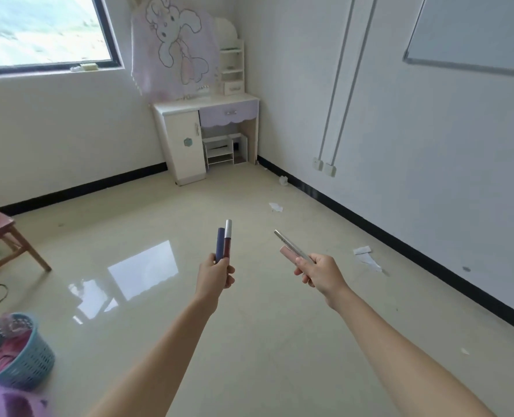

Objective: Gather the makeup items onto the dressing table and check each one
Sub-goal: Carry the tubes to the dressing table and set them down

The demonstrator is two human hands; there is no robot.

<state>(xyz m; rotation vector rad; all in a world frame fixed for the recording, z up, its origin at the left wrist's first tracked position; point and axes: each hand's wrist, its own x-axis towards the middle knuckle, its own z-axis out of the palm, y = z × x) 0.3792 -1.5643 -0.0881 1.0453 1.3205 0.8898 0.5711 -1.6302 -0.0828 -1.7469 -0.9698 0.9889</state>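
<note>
My left hand (216, 273) grips two upright tubes side by side: a dark blue tube (220, 243) and a dark red lip gloss with a silver cap (227, 237). My right hand (318, 272) holds a pink tube (288, 254) and a slim silver pen-like stick (290, 243), both pointing up and left. The white dressing table with a lilac drawer (207, 105) stands in the far corner, well beyond both hands. A pink cartoon cloth (171, 46) covers its mirror.
Scraps of white paper (367, 258) lie on the shiny tiled floor along the right wall. A wooden chair (9, 242) stands at the left, a blue laundry basket (18, 353) at the lower left. A small white rack (219, 150) sits under the table.
</note>
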